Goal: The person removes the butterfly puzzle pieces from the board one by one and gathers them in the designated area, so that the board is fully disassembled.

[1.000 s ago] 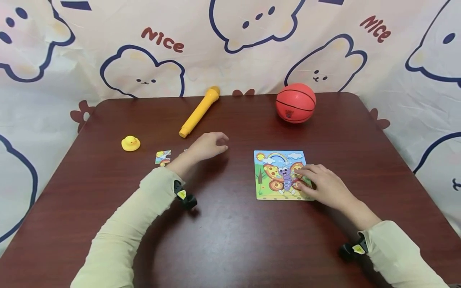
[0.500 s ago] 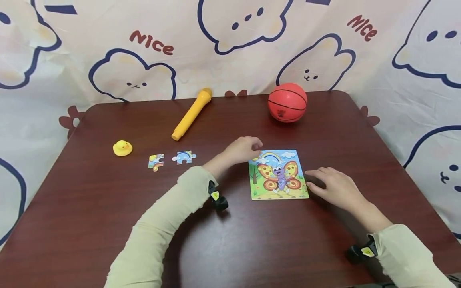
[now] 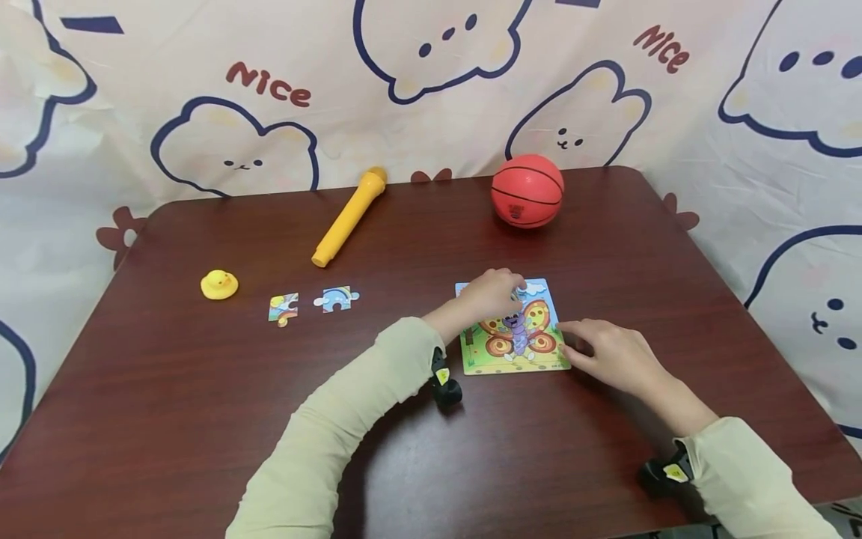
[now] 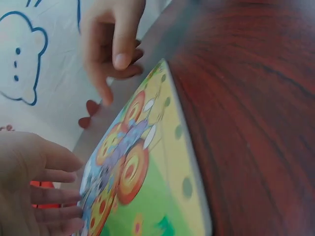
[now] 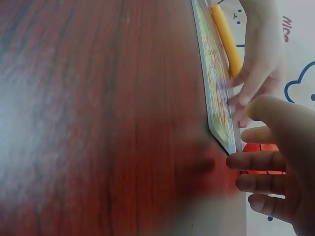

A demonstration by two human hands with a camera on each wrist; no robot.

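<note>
Has the square, thin, brightly printed butterfly picture board (image 3: 516,348) flat on the glossy reddish-brown wooden table (image 3: 532,464), beneath the left hand (image 3: 493,293) and just beside the right hand (image 3: 614,355). Shows both hands loosely spread, gripping nothing visible, board contact impossible to tell. Slants the left over its upper part, the right toward its right edge.

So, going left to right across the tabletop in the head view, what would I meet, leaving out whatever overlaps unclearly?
Yellow duck, multicoloured puzzle piece, blue puzzle piece, butterfly board, right hand.
</note>
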